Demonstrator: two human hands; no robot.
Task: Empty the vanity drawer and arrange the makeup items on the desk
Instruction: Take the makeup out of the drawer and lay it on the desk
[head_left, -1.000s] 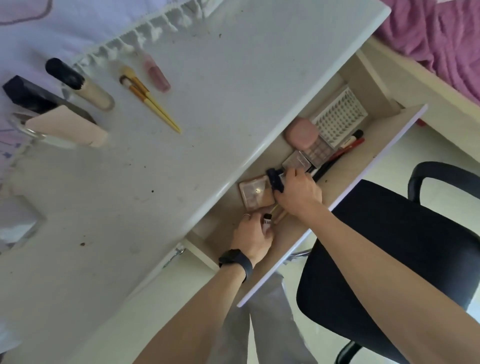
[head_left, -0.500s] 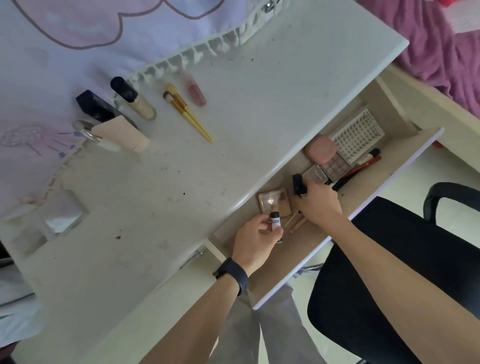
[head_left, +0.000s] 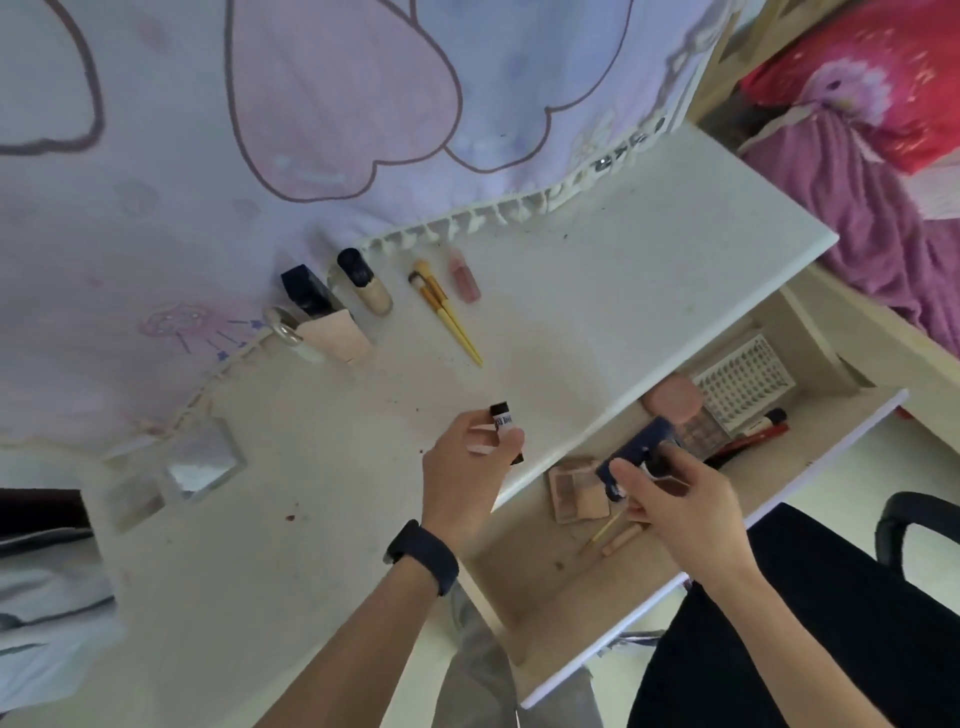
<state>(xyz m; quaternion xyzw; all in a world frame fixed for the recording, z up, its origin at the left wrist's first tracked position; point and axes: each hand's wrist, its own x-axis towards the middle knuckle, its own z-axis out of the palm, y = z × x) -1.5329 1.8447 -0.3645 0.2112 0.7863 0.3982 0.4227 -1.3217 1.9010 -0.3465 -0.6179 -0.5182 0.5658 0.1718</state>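
Note:
My left hand (head_left: 467, 473) holds a small black-and-white tube (head_left: 505, 422) above the front edge of the white desk (head_left: 597, 291). A dark blue item (head_left: 636, 452) is gripped in my right hand (head_left: 675, 501) over the open drawer (head_left: 810, 452). Inside the drawer lie a peach palette (head_left: 574, 488), a pink round compact (head_left: 672, 402), a white grid tray (head_left: 743, 382), red and black pencils (head_left: 753, 434) and small brushes (head_left: 615, 535). At the desk's back lie yellow brushes (head_left: 449, 312), a pink tube (head_left: 464, 283), a foundation bottle (head_left: 366, 283) and a pink box (head_left: 337, 338).
A black office chair (head_left: 831, 597) stands to the right under my right arm. A small mirror (head_left: 200, 460) lies at the desk's left. A lilac curtain with hearts (head_left: 260, 130) hangs behind the desk. A bed with purple bedding (head_left: 857, 182) is at far right.
My left hand has lifted the small tube out of the drawer and over the desk edge. The right hand has raised the dark blue item off the drawer floor.

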